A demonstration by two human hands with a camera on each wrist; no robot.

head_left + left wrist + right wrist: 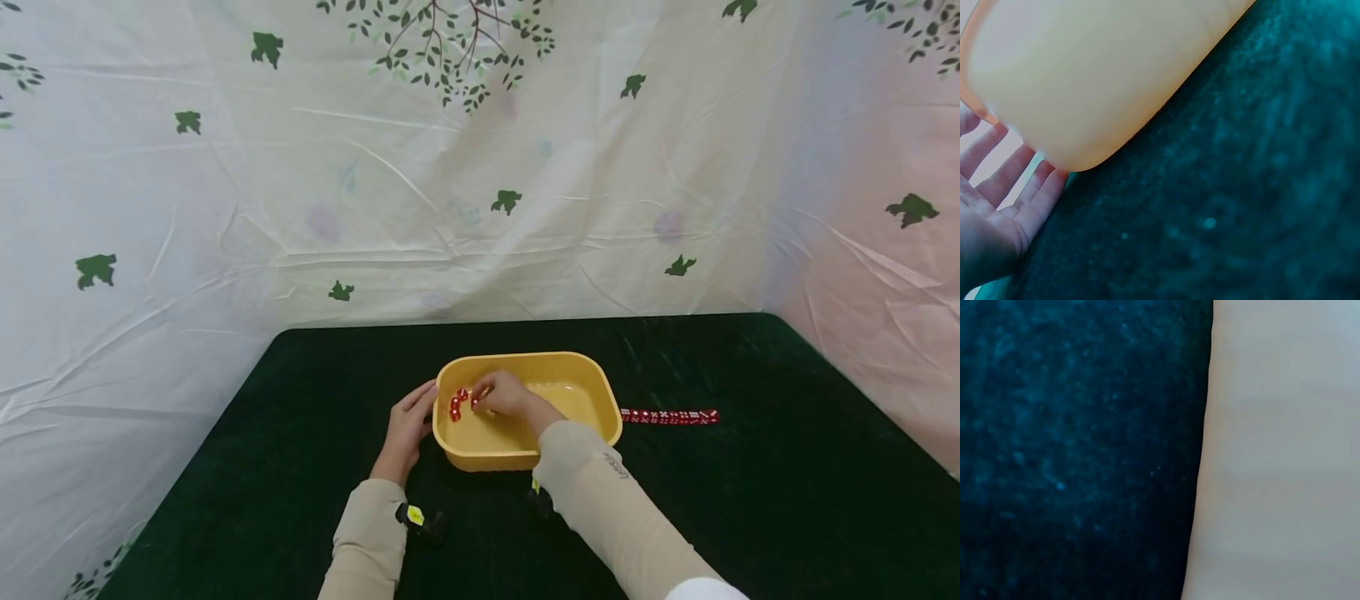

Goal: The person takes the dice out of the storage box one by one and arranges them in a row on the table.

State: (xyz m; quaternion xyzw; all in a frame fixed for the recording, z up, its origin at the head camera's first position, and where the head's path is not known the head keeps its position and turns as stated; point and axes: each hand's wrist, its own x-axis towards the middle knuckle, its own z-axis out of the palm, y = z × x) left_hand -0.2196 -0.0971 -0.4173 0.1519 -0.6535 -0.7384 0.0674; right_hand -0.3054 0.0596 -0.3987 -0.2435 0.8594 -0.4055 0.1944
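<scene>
A yellow plastic basin (480, 460) stands on the dark green cloth. My left hand (405, 429) is at its left side; in the left wrist view the fairly straight fingers (1007, 172) touch the basin's outer wall (1097, 81). My right hand (504, 393) reaches over the near rim into the basin and pinches a red die (475, 404) low over its floor, partly hidden by the fingers. Several loose red dice (455, 408) lie left of those fingertips inside the basin. The right wrist view shows neither hand nor dice.
A straight row of red dice with white pips (671, 417) runs rightward from the basin's right side. Dark green cloth (750, 500) covers the table. White fabric with printed leaves (506, 200) hangs behind and at both sides.
</scene>
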